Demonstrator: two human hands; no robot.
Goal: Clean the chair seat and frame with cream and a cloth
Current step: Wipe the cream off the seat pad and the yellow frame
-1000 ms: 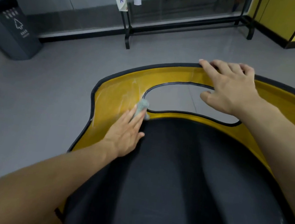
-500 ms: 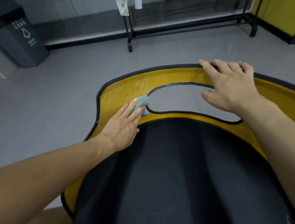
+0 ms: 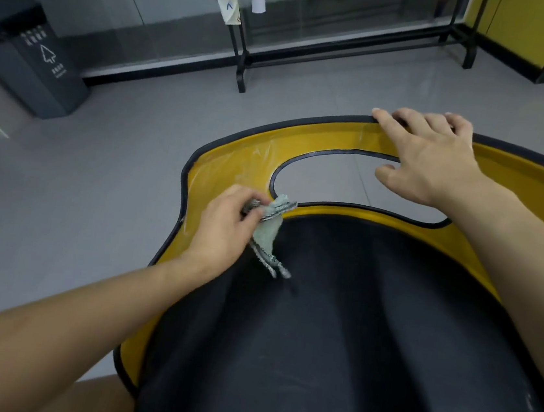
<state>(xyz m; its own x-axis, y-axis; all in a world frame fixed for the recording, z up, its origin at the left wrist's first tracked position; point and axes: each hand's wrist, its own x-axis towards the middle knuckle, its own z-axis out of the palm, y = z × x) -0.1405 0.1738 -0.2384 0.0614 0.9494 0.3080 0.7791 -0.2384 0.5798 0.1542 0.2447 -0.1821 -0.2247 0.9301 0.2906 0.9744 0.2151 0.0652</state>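
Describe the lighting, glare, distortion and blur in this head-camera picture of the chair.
Head view: soft, even light, faint shadows; pale streaky sheen on the yellow frame and small glints on the black seat; the glass wall mirrors the room; wide-angle bending enlarges the forearms near the edges; the cloth in the left hand looks slightly soft.

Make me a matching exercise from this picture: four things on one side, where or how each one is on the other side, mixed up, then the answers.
Column one:
1 left hand
2 right hand
3 cloth
4 bin

Column two:
A dark grey, far left of the view
B resting on the yellow frame at its top edge
C pale green, dangling over the black seat
D pinching the cloth

Pairs: 1-D, 2-B, 3-C, 4-A
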